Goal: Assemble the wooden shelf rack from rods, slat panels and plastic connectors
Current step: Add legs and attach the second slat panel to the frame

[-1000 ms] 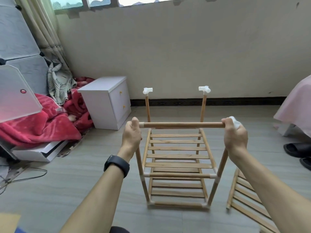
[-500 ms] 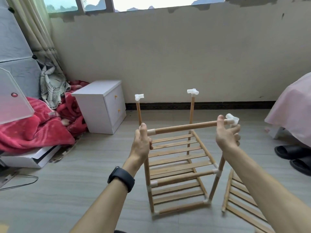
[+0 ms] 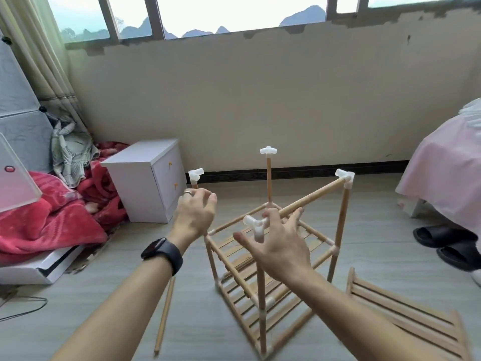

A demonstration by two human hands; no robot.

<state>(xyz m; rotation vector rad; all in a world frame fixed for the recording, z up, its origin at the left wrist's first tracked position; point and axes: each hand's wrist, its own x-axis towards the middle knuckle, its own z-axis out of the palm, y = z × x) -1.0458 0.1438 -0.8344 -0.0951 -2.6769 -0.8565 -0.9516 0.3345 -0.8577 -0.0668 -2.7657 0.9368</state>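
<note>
Half-built rack point(image 3: 261, 295) sits on the floor point(image 3: 91, 321), centre frame. Right hand point(image 3: 279, 246) has its fingers spread wide beside the near connector point(image 3: 255, 225), gripping nothing. Left hand point(image 3: 195, 217) curls just under the left connector point(image 3: 195, 174); can't tell if it's holding the post.

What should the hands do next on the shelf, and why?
Probably pick up the loose rod from the floor and push it into the near connector: only one top rod spans the rack top so far.
</note>
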